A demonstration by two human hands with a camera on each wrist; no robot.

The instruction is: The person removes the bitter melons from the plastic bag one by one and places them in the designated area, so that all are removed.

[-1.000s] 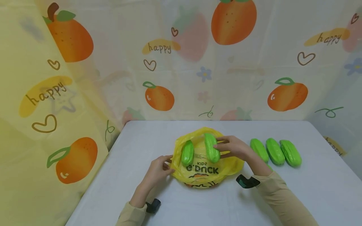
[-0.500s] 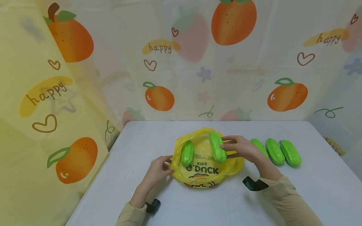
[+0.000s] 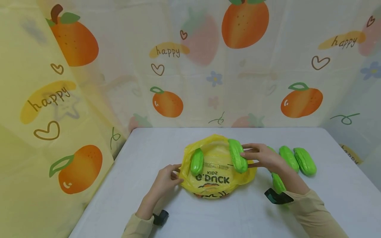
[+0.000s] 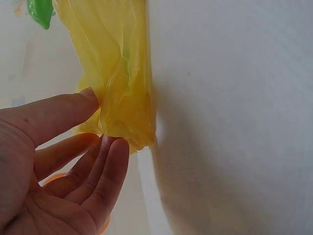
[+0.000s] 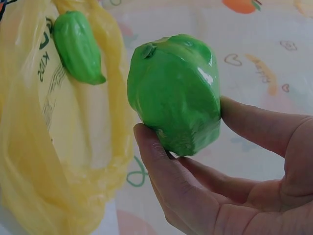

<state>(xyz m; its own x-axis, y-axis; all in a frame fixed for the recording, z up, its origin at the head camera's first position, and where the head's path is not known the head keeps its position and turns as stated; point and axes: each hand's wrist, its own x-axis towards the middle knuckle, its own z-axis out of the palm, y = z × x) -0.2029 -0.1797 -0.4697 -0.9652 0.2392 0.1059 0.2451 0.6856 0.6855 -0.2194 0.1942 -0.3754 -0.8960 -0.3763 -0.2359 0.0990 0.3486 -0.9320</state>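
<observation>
My right hand (image 3: pixel 263 157) pinches a glossy green, ridged toy cucumber (image 3: pixel 238 157) between thumb and fingers. It is raised over the right side of a yellow plastic bag (image 3: pixel 212 178) with upside-down print. In the right wrist view this cucumber (image 5: pixel 173 93) shows end-on, apart from the bag. A second green cucumber (image 3: pixel 197 162) lies inside the open bag, toward its left. My left hand (image 3: pixel 164 178) is at the bag's left edge; in the left wrist view, its thumb and fingertips pinch the yellow film (image 4: pixel 122 107).
Right of the bag, more green cucumbers lie on the white table (image 3: pixel 143 145): a middle one (image 3: pixel 288 158), an outer one (image 3: pixel 305 161) and a nearer one (image 3: pixel 278 183) partly behind the right wrist. Another is mostly hidden by the right hand. A fruit-printed curtain (image 3: pixel 190 99) stands behind.
The right hand has moved rightward with the cucumber, from over the bag's middle to its right side. A nearer cucumber has come into sight by the wrist. The left hand stays put.
</observation>
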